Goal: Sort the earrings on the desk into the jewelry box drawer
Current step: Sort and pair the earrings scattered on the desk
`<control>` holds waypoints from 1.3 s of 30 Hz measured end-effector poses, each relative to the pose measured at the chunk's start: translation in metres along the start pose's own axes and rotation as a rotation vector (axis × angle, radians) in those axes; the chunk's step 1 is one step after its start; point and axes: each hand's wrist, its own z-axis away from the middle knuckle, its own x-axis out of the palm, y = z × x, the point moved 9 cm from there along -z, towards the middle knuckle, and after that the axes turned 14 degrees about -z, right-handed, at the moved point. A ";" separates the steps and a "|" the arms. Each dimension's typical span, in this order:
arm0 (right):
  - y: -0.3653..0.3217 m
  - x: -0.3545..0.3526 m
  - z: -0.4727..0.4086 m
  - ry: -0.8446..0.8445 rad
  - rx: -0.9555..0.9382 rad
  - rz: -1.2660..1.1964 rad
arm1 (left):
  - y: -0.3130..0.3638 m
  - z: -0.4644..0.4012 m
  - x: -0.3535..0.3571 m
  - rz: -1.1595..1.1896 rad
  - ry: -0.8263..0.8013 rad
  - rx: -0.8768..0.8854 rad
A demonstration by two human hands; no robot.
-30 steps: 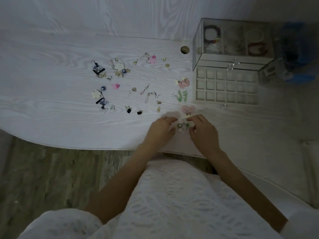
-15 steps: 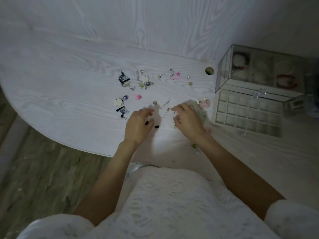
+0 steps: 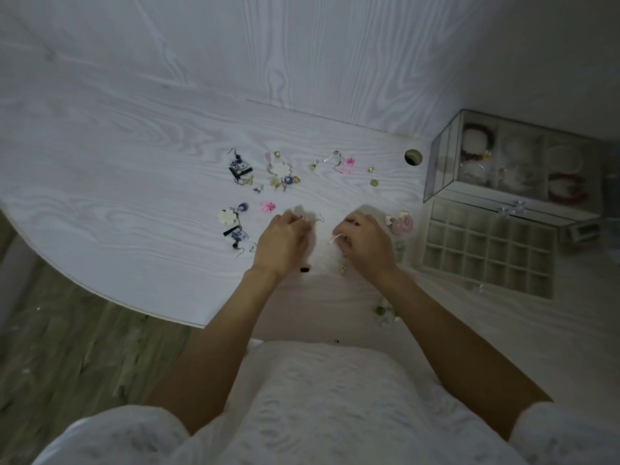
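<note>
- While one tabletop carries everything, one glass jewelry box holds bracelets; its one drawer sits pulled out.
- Two hands: left hand pinches a hook earring; right hand pinches a clear drop earring.
- Roughly twenty earrings lie scattered.

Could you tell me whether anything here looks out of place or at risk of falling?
Yes: a small green earring lies alone near the desk's front edge, apart from the other earrings, where it could be knocked off.
</note>
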 end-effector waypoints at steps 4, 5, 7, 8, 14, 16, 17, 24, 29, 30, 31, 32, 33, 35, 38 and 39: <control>0.009 -0.010 -0.010 0.056 0.061 -0.013 | -0.010 -0.005 -0.015 0.091 0.067 -0.036; 0.010 -0.013 -0.010 0.076 0.065 -0.014 | -0.011 -0.012 -0.018 0.102 0.078 -0.037; 0.012 -0.017 -0.012 0.085 0.057 -0.005 | -0.010 -0.036 -0.024 0.125 0.082 -0.043; 0.012 -0.017 -0.014 0.071 0.055 -0.010 | -0.007 -0.052 -0.025 0.119 0.074 -0.038; 0.012 -0.002 -0.007 -0.045 -0.019 -0.055 | 0.011 -0.146 -0.007 -0.154 -0.046 -0.029; 0.015 -0.003 -0.008 -0.023 0.006 -0.090 | 0.015 -0.161 0.001 -0.230 -0.106 -0.002; 0.016 -0.005 -0.009 -0.013 0.018 -0.094 | 0.016 -0.165 0.003 -0.250 -0.114 0.018; 0.025 -0.022 -0.006 0.119 0.091 0.002 | 0.020 -0.140 -0.006 -0.405 0.054 0.163; 0.029 -0.025 0.001 0.160 0.182 0.029 | 0.027 -0.091 -0.012 -0.416 0.161 0.194; 0.030 -0.026 0.002 0.161 0.196 0.025 | 0.026 -0.083 -0.011 -0.370 0.160 0.183; 0.031 -0.026 0.003 0.162 0.205 0.021 | 0.023 -0.078 -0.010 -0.306 0.151 0.159; 0.031 -0.027 0.005 0.164 0.211 0.017 | 0.020 -0.073 -0.009 -0.234 0.136 0.124; 0.032 -0.028 0.005 0.167 0.217 0.015 | 0.018 -0.069 -0.007 -0.170 0.106 0.090; 0.033 -0.029 0.007 0.164 0.229 0.007 | 0.016 -0.067 -0.006 -0.073 0.072 0.044; 0.034 -0.030 0.008 0.152 0.234 0.001 | 0.013 -0.069 -0.005 0.071 0.065 -0.007; 0.035 -0.030 0.009 0.153 0.237 0.001 | 0.012 -0.071 -0.003 0.098 0.055 -0.017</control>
